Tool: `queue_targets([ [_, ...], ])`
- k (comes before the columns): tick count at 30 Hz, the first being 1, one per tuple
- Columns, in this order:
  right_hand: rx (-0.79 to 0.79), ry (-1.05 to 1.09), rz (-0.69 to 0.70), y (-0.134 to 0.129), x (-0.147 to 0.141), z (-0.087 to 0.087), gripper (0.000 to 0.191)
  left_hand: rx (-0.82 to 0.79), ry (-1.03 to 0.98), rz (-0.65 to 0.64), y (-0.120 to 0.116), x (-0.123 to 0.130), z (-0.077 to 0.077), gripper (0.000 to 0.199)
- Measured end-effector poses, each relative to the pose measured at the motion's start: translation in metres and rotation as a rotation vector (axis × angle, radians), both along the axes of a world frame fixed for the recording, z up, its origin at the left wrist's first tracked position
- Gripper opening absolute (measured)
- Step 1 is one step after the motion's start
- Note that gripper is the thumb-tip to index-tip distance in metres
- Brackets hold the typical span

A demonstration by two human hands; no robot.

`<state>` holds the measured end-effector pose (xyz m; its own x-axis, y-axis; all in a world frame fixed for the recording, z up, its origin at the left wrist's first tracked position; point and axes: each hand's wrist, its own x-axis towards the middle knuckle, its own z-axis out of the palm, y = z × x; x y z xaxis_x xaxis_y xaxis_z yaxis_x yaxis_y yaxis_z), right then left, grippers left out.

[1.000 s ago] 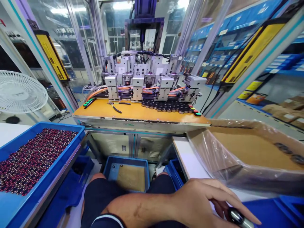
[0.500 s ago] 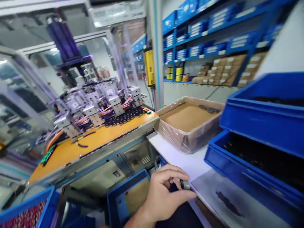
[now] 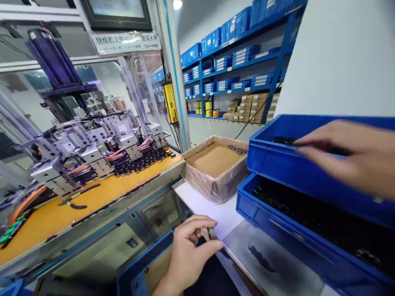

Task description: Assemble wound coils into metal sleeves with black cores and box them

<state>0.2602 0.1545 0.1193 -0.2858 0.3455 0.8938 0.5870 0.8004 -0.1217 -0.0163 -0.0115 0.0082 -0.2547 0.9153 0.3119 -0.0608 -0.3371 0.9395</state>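
Note:
Low in the middle, my left hand (image 3: 191,250) pinches a small grey cylindrical part (image 3: 212,233) between thumb and fingers, above the edge of the white table (image 3: 202,202). My right hand (image 3: 348,154), blurred, reaches over the upper blue bin (image 3: 271,161) at the right. Its fingertips are together beside dark pieces (image 3: 284,140) in that bin; whether they grip one is too blurred to tell. Below it stands a second blue bin (image 3: 247,205) holding many black parts (image 3: 302,209).
A plastic-lined cardboard box (image 3: 212,158) stands behind the table's edge. To the left is a machine with an orange worktop (image 3: 123,185), pliers (image 3: 77,199) and rows of black round parts (image 3: 138,164). A blue bin (image 3: 123,273) sits low beside my left arm.
My right hand has come into view over the upper blue bin. The view has swung to the right; my left hand still holds the small grey part.

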Motion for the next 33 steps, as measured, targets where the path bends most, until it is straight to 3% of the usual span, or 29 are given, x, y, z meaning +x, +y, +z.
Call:
queue_targets([
  [2, 0.02, -0.098, 0.225, -0.025, -0.028, -0.019, 0.024, -0.037, -0.011, -0.01, -0.001, 0.003, 0.006, 0.033],
  [5, -0.058, -0.097, 0.541, -0.065, -0.071, -0.062, 0.011, -0.089, -0.024, -0.036, -0.003, 0.005, 0.01, 0.03],
  [7, -0.057, -0.069, 0.625, -0.077, -0.089, -0.084, 0.006, -0.088, 0.066, -0.016, -0.003, 0.003, 0.007, 0.031],
  [10, 0.017, -0.098, 0.657, -0.077, -0.096, -0.101, 0.007, -0.032, 0.247, 0.027, 0.002, 0.001, 0.001, 0.033],
  [15, 0.085, -0.097, 0.643, -0.071, -0.093, -0.104, 0.011, 0.003, 0.343, 0.019, 0.009, 0.005, -0.002, 0.033],
  [19, 0.084, -0.104, 0.64, -0.069, -0.09, -0.104, 0.007, -0.037, 0.307, 0.057, 0.006, 0.009, -0.004, 0.032],
  [23, 0.048, -0.134, 0.621, -0.068, -0.087, -0.104, 0.02, -0.094, 0.21, 0.129, 0.001, 0.009, -0.006, 0.033],
  [26, 0.078, -0.168, 0.604, -0.067, -0.084, -0.105, 0.019, -0.063, 0.295, 0.091, 0.001, 0.004, -0.006, 0.036],
  [29, 0.166, -0.245, 0.568, -0.064, -0.082, -0.107, 0.017, -0.104, 0.325, 0.06, 0.0, 0.001, -0.009, 0.037],
  [33, 0.277, -0.363, 0.53, -0.061, -0.083, -0.109, 0.023, -0.218, 0.2, 0.159, -0.003, 0.0, -0.024, 0.039],
])
